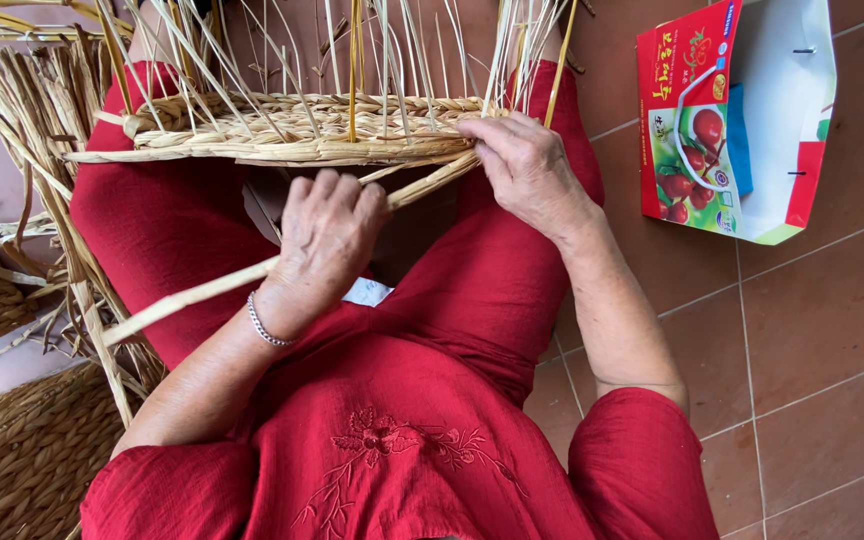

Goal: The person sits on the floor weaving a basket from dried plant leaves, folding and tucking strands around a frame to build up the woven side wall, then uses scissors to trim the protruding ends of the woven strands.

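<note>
Two hands weaving a straw basket on the lap.

The half-woven basket [292, 135] rests on red-clad knees, steadied there; the left hand [327, 235] is closed around a long straw strand [192, 295], keeping it taut, while the right hand [527, 170] pinches the strand's end against the woven rim.

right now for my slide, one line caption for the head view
Left hand grips a long straw strand while the right hand presses the rim of a half-woven straw basket resting on the lap.
</note>
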{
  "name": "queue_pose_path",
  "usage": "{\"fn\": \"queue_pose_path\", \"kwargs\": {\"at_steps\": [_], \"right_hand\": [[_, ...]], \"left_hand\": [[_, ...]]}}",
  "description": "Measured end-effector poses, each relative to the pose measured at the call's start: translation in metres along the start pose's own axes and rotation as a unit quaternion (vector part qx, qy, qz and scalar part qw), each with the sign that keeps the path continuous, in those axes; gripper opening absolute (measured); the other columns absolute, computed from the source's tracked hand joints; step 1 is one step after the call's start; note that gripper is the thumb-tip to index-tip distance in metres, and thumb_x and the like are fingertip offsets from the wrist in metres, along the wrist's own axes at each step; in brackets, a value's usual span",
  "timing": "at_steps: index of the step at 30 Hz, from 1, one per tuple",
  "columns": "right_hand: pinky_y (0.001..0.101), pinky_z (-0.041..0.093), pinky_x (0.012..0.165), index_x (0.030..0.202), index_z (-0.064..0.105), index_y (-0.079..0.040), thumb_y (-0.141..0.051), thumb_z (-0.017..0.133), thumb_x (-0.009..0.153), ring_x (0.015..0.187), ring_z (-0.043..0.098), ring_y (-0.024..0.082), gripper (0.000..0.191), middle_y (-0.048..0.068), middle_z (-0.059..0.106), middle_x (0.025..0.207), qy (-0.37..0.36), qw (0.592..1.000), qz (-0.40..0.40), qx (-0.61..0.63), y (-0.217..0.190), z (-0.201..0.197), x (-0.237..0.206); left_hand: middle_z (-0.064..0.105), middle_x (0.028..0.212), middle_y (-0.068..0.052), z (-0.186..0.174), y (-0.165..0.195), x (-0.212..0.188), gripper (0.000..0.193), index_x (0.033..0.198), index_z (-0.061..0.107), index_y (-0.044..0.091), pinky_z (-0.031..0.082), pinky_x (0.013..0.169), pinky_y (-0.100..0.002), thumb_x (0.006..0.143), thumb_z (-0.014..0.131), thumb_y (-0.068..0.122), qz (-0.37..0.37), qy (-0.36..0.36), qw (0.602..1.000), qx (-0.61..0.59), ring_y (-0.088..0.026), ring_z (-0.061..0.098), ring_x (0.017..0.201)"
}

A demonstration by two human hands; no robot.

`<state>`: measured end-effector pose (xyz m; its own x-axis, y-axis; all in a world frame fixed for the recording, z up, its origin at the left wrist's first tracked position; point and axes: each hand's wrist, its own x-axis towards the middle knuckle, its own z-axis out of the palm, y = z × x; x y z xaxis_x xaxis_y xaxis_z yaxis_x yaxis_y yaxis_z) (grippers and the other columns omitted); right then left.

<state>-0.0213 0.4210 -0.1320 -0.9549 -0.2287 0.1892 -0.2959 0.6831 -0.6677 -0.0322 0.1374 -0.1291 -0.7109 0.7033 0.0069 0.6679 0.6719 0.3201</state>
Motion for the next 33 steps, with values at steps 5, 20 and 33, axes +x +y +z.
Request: {"fn": "queue_pose_path", "kwargs": {"at_steps": [5, 20, 33], "right_hand": [[0.0419, 0.057, 0.089, 0.125, 0.066, 0.001, 0.004, 0.071, 0.091, 0.101, 0.068, 0.033, 0.034, 0.017, 0.072, 0.109, -0.021, 1.000, -0.007, 0.004, -0.012, -0.007, 0.005], [0.0401, 0.056, 0.083, 0.110, 0.072, -0.002, 0.008, 0.075, 0.084, 0.092, 0.066, 0.028, 0.028, 0.011, 0.072, 0.098, 0.046, 0.997, -0.006, -0.062, -0.012, 0.020, 0.003], [0.0419, 0.054, 0.079, 0.113, 0.067, -0.002, -0.002, 0.069, 0.096, 0.090, 0.068, 0.032, 0.017, 0.016, 0.069, 0.097, -0.026, 0.995, 0.090, 0.038, -0.007, 0.006, 0.007]], "left_hand": [[0.057, 0.111, -0.012, 0.006, -0.004, 0.021, 0.037, 0.118, 0.062, 0.003, 0.045, 0.085, -0.042, 0.084, 0.068, 0.016, 0.010, 0.118, 0.990, 0.077, -0.030, 0.055, 0.106], [0.056, 0.102, -0.008, -0.043, 0.004, 0.055, 0.021, 0.107, 0.064, 0.010, 0.044, 0.089, -0.046, 0.087, 0.071, 0.011, 0.040, 0.220, 0.973, 0.065, -0.027, 0.054, 0.098], [0.070, 0.082, -0.017, 0.048, -0.002, 0.099, 0.015, 0.097, 0.070, 0.005, 0.055, 0.068, -0.049, 0.092, 0.070, 0.018, -0.079, 0.055, 0.988, -0.121, -0.037, 0.070, 0.077]]}}
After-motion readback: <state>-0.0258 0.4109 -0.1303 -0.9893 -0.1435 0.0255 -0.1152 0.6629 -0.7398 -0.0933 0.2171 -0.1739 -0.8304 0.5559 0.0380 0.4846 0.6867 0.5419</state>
